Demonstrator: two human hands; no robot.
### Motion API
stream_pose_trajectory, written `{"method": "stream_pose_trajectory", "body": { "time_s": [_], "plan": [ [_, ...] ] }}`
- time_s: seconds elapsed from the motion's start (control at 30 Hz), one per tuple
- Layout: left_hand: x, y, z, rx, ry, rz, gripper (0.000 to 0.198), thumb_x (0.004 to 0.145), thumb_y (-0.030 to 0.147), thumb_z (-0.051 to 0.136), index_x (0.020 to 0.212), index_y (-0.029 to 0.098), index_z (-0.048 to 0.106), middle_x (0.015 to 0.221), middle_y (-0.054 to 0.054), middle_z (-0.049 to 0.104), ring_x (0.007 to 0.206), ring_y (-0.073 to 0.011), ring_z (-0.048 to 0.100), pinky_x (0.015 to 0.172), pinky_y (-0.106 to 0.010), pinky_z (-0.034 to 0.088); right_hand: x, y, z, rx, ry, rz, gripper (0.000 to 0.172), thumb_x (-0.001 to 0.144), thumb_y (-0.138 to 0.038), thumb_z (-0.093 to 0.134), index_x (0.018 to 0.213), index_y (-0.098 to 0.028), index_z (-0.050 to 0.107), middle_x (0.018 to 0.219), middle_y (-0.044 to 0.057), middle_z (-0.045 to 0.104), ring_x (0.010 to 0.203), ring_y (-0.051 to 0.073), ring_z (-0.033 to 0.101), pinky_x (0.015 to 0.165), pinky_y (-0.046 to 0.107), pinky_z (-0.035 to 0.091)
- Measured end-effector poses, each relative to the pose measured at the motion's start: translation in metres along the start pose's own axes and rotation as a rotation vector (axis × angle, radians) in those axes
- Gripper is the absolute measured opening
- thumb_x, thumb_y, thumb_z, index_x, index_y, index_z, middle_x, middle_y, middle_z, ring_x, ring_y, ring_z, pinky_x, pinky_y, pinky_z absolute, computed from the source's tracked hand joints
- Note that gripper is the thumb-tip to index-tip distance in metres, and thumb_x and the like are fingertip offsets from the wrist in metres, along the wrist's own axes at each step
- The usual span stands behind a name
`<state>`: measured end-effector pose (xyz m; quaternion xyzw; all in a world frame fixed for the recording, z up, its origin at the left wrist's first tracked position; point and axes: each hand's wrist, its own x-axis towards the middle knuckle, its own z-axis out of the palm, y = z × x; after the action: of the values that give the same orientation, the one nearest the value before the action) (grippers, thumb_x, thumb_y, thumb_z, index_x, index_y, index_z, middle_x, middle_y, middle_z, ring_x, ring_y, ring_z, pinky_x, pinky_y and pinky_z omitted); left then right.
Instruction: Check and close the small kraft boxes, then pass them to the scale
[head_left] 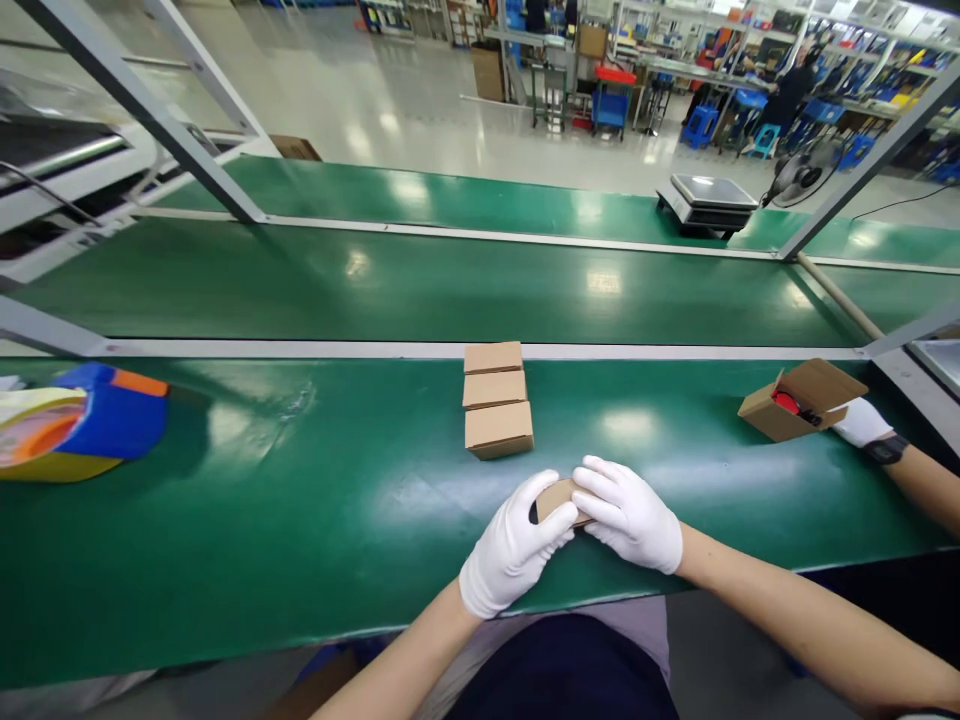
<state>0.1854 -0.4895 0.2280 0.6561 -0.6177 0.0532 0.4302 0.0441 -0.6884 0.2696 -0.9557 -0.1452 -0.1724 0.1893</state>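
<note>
Near the front edge of the green table, my two white-gloved hands meet around a small brown cardboard box (553, 497). My left hand (516, 548) grips its left side, with the thumb along the near side. From the right, my right hand (628, 515) lays its fingers over the box's top and side. Much of the box is hidden by the gloves, and a dark patch shows at its left end. Just beyond my hands stand three closed cardboard boxes (498, 425) in a row running away from me.
At the right, another person's gloved hand (861, 422) is at an open carton (784, 410) with something red and black inside. A blue and yellow bin (124, 425) stands on the left. A scale (709, 200) sits beyond the belt (450, 285). Metal posts (142, 110) frame the table (300, 560).
</note>
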Motion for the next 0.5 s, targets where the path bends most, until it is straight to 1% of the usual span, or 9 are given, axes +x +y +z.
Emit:
{"method": "stream_pose_trajectory", "body": {
  "time_s": [0.1, 0.17, 0.23, 0.27, 0.3, 0.33, 0.37, 0.43, 0.5],
  "plan": [
    [-0.002, -0.003, -0.014, -0.036, 0.028, -0.028, 0.044, 0.096, 0.011, 0.064, 0.136, 0.026, 0.056, 0.151, -0.016, 0.045, 0.134, -0.0272, 0.056, 0.100, -0.045, 0.060, -0.009, 0.010, -0.019, -0.022, 0.092, 0.055, 0.050, 0.109, -0.042, 0.043, 0.153, -0.020, 0.042, 0.155, 0.018, 0.047, 0.150, 0.034, 0.038, 0.114, 0.060, 0.046],
    [-0.004, -0.011, -0.031, 0.057, 0.054, -0.040, 0.044, 0.093, 0.012, 0.068, 0.133, 0.029, 0.060, 0.148, -0.015, 0.050, 0.129, -0.0296, 0.058, 0.098, -0.050, 0.059, -0.027, 0.032, -0.047, -0.163, 0.290, 0.201, 0.049, 0.108, -0.038, 0.045, 0.154, -0.021, 0.042, 0.156, 0.018, 0.046, 0.149, 0.034, 0.039, 0.117, 0.059, 0.042],
    [-0.005, -0.025, -0.050, 0.227, 0.098, -0.021, 0.045, 0.088, 0.013, 0.075, 0.128, 0.030, 0.065, 0.140, -0.014, 0.058, 0.120, -0.0328, 0.061, 0.094, -0.055, 0.057, -0.055, 0.064, -0.087, -0.380, 0.596, 0.482, 0.048, 0.104, -0.033, 0.050, 0.150, -0.020, 0.047, 0.153, 0.018, 0.047, 0.146, 0.033, 0.042, 0.122, 0.058, 0.035],
    [-0.005, -0.032, -0.060, 0.311, 0.117, 0.009, 0.044, 0.086, 0.013, 0.078, 0.125, 0.030, 0.067, 0.133, -0.014, 0.062, 0.115, -0.0340, 0.063, 0.093, -0.057, 0.056, -0.071, 0.082, -0.109, -0.477, 0.771, 0.680, 0.049, 0.102, -0.033, 0.051, 0.149, -0.018, 0.047, 0.153, 0.018, 0.047, 0.147, 0.033, 0.040, 0.124, 0.058, 0.030],
    [-0.003, -0.039, -0.068, 0.388, 0.136, 0.041, 0.043, 0.083, 0.013, 0.080, 0.122, 0.029, 0.068, 0.128, -0.014, 0.066, 0.110, -0.0353, 0.063, 0.091, -0.059, 0.056, -0.088, 0.100, -0.131, -0.530, 0.931, 0.885, 0.056, 0.100, -0.037, 0.051, 0.150, -0.014, 0.044, 0.154, 0.021, 0.044, 0.148, 0.034, 0.037, 0.125, 0.058, 0.026],
    [-0.001, -0.044, -0.074, 0.452, 0.149, 0.072, 0.042, 0.082, 0.013, 0.081, 0.119, 0.028, 0.070, 0.122, -0.014, 0.068, 0.108, -0.0366, 0.064, 0.090, -0.060, 0.055, -0.104, 0.117, -0.150, -0.522, 1.038, 1.059, 0.063, 0.098, -0.042, 0.051, 0.152, -0.011, 0.039, 0.154, 0.023, 0.041, 0.148, 0.035, 0.036, 0.125, 0.058, 0.023],
    [0.002, -0.047, -0.079, 0.510, 0.169, 0.090, 0.040, 0.081, 0.013, 0.081, 0.117, 0.026, 0.070, 0.118, -0.014, 0.070, 0.107, -0.0383, 0.064, 0.090, -0.062, 0.055, -0.119, 0.131, -0.166, -0.493, 1.079, 1.155, 0.068, 0.096, -0.045, 0.051, 0.150, -0.007, 0.038, 0.151, 0.026, 0.044, 0.144, 0.037, 0.038, 0.123, 0.060, 0.025],
    [0.008, -0.043, -0.082, 0.582, 0.218, 0.094, 0.036, 0.080, 0.013, 0.081, 0.113, 0.024, 0.072, 0.116, -0.016, 0.071, 0.111, -0.0423, 0.063, 0.093, -0.065, 0.053, -0.141, 0.153, -0.184, -0.375, 1.048, 1.229, 0.064, 0.089, -0.049, 0.052, 0.136, -0.005, 0.048, 0.132, 0.025, 0.058, 0.127, 0.037, 0.053, 0.114, 0.058, 0.038],
    [0.011, -0.028, -0.076, 0.542, 0.252, 0.090, 0.033, 0.082, 0.012, 0.078, 0.113, 0.024, 0.072, 0.118, -0.017, 0.070, 0.115, -0.0425, 0.063, 0.095, -0.064, 0.052, -0.149, 0.163, -0.183, -0.251, 0.961, 1.207, 0.052, 0.085, -0.049, 0.052, 0.117, -0.009, 0.057, 0.110, 0.020, 0.066, 0.107, 0.033, 0.061, 0.100, 0.052, 0.050]
  ]
}}
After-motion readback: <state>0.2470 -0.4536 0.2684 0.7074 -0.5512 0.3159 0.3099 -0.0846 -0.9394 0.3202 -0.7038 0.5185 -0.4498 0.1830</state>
